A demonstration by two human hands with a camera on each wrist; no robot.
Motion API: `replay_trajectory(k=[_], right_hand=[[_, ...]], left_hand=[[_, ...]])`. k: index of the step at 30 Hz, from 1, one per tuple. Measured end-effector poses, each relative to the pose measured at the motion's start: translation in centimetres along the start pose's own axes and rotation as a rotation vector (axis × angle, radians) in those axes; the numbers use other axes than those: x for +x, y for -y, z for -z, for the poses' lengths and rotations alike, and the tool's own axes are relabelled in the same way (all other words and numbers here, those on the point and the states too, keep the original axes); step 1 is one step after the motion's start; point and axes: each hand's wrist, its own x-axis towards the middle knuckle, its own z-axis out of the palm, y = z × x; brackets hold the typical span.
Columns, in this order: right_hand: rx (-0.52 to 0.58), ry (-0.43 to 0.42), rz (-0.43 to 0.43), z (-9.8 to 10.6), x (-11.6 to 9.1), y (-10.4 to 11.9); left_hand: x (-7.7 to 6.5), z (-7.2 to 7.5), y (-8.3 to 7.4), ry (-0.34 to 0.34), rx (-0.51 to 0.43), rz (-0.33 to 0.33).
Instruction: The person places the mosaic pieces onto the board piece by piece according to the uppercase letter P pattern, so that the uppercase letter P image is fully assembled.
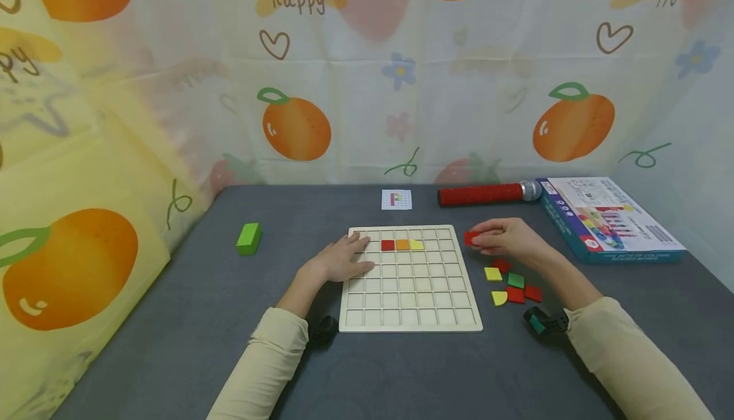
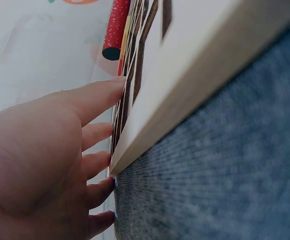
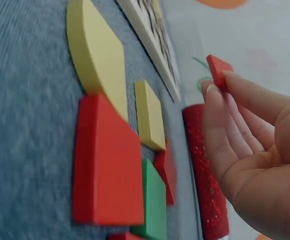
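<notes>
A pale grid board lies on the dark table, with a red, an orange and a yellow tile side by side in one of its upper rows. My left hand rests on the board's left edge, fingers straight and spread, as the left wrist view also shows. Off the board's upper right corner, my right hand pinches a small red tile between thumb and fingertips. Below that hand lie several loose pieces: red tiles, a green tile, a yellow tile and a yellow round-edged piece.
A small card with a coloured grid pattern lies behind the board. To its right are a red glittery microphone and a flat game box. At the left stands a green block. A printed curtain hangs behind the table.
</notes>
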Motion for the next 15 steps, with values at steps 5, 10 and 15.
replay_trajectory(k=[5,10,15], right_hand=[[0.046,0.015,-0.02,-1.1,0.5,0.7],[0.056,0.043,-0.026,-2.4,0.9,1.5],[0.041,0.067,-0.023,-3.8,1.2,1.9]], left_hand=[[0.0,-0.1,0.1,-0.001,0.001,-0.003],[-0.1,0.0,0.0,-0.009,-0.008,-0.005],[-0.1,0.0,-0.1,-0.012,-0.007,-0.004]])
